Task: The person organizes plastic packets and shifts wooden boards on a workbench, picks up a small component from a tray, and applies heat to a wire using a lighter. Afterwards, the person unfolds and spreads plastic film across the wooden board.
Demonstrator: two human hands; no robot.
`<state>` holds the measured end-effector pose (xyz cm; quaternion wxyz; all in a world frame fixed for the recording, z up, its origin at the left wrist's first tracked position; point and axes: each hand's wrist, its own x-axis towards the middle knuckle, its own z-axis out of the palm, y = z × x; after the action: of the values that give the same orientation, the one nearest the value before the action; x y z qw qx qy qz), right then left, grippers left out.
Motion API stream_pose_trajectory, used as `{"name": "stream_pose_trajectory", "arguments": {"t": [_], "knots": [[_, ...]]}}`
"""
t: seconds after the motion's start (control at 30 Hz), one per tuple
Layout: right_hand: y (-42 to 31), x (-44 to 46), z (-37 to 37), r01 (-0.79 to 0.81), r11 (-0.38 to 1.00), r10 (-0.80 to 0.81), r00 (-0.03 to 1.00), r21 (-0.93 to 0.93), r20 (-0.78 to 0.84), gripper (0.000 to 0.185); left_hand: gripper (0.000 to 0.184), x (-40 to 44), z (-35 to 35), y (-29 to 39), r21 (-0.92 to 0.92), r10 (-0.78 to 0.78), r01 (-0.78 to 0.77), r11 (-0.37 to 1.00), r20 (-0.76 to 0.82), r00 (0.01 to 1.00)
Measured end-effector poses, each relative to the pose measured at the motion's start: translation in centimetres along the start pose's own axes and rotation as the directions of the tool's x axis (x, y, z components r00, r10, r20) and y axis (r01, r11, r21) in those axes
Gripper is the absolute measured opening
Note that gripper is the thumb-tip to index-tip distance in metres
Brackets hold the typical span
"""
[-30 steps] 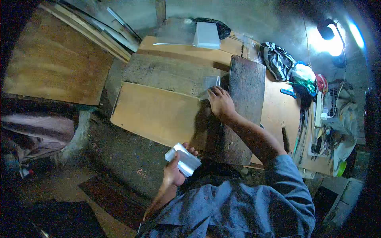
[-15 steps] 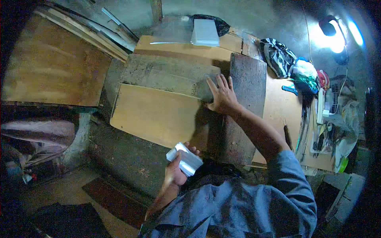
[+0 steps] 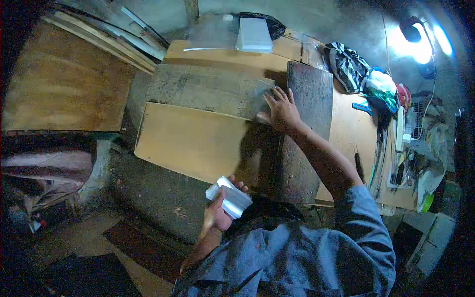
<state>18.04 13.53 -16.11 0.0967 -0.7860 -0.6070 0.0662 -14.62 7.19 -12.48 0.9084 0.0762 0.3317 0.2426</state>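
My left hand (image 3: 217, 210) is wrapped around a thick stack of shiny, clear or silvery sheets (image 3: 231, 199) near my body. My right hand (image 3: 283, 110) reaches over the worn grey board (image 3: 198, 91), palm down with its fingers stretched out. By its fingertips a small see-through sheet (image 3: 264, 87) lies on that board; whether the fingers touch it I cannot tell. Just right of the hand, a dark speckled board (image 3: 309, 99) lies lengthwise across the table. A plain tan board surface (image 3: 193, 138) spreads in front of the grey one.
A pile of whitish sheets (image 3: 255, 37) stands at the back. At right are a striped plastic bag (image 3: 346, 69), a blue cutter (image 3: 362, 107), a thin tool with a dark handle (image 3: 358, 168) and a tray of tools (image 3: 400, 175). A lamp (image 3: 418, 44) glows beyond.
A small clear sheet now shows on the grey board beside my right fingertips. My right hand has shifted slightly, its fingers closer together. The left hand still holds the stack.
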Motion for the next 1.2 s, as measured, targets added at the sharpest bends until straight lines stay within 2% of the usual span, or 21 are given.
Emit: {"name": "stream_pose_trajectory", "arguments": {"t": [0.07, 0.17, 0.23, 0.33, 0.4, 0.57, 0.63, 0.73, 0.87, 0.93, 1.03, 1.2], "knots": [[0.7, -0.3, 0.5, 0.014, 1.0, -0.014, 0.999, -0.002, -0.032, 0.064, 0.06, 0.0, 0.1, -0.1, -0.052, -0.024, 0.025, 0.998, 0.009, 1.0], [1.0, -0.9, 1.0, 0.035, 0.999, -0.035, 0.997, 0.012, -0.066, 0.063, 0.059, -0.2, 1.0, 0.3, 0.019, -0.016, 0.016, 1.0, -0.011, 1.0], [0.8, -1.2, 0.6, 0.038, 0.999, -0.036, 0.997, 0.031, -0.063, 0.064, 0.059, -0.1, 0.7, 0.0, -0.017, -0.025, 0.025, 1.0, -0.009, 1.0], [0.4, -0.9, -0.3, -0.036, 0.999, 0.038, 0.997, 0.031, -0.07, 0.071, 0.059, 0.2, 0.4, -0.2, -0.037, -0.029, 0.028, 0.999, -0.028, 0.999], [0.8, 0.1, -0.1, -0.032, 0.999, 0.038, 0.986, 0.034, -0.162, 0.078, 0.058, 0.2, 0.4, -0.3, -0.024, -0.025, 0.024, 0.999, -0.057, 0.998], [1.2, 1.6, -0.1, -0.027, 1.0, 0.028, 0.993, 0.011, -0.112, 0.081, 0.064, 0.2, 0.9, -0.1, 0.022, -0.018, 0.02, 1.0, -0.081, 0.997], [1.2, 1.6, -0.3, 0.033, 0.999, -0.033, 0.999, 0.008, -0.002, 0.082, 0.064, 0.1, 0.8, -0.1, 0.033, -0.017, 0.021, 0.999, -0.093, 0.995], [1.9, 0.8, 0.8, 0.103, 0.995, -0.103, 0.995, -0.014, 0.013, 0.084, 0.063, 0.0, 1.2, 0.0, 0.048, -0.018, 0.024, 0.999, -0.108, 0.994], [1.4, -0.1, 0.3, 0.103, 0.995, -0.103, 0.995, 0.008, 0.005, 0.087, 0.063, 0.3, 1.2, 0.0, 0.042, -0.017, 0.02, 0.999, -0.071, 0.997], [1.7, -0.2, 1.4, 0.222, 0.967, -0.23, 0.972, -0.124, -0.055, 0.09, 0.063, 0.3, 1.5, 0.0, 0.047, -0.016, 0.02, 0.999, -0.084, 0.996], [0.6, -1.0, 1.2, 0.24, 0.954, -0.244, 0.97, -0.179, -0.002, 0.089, 0.062, 0.3, 2.0, 0.1, 0.044, -0.02, 0.025, 0.999, -0.102, 0.995], [0.3, -0.7, 1.2, 0.192, 0.972, -0.194, 0.981, -0.137, 0.002, 0.083, 0.062, 0.1, 2.0, 0.2, 0.071, -0.017, 0.024, 0.997, -0.09, 0.996]]}}
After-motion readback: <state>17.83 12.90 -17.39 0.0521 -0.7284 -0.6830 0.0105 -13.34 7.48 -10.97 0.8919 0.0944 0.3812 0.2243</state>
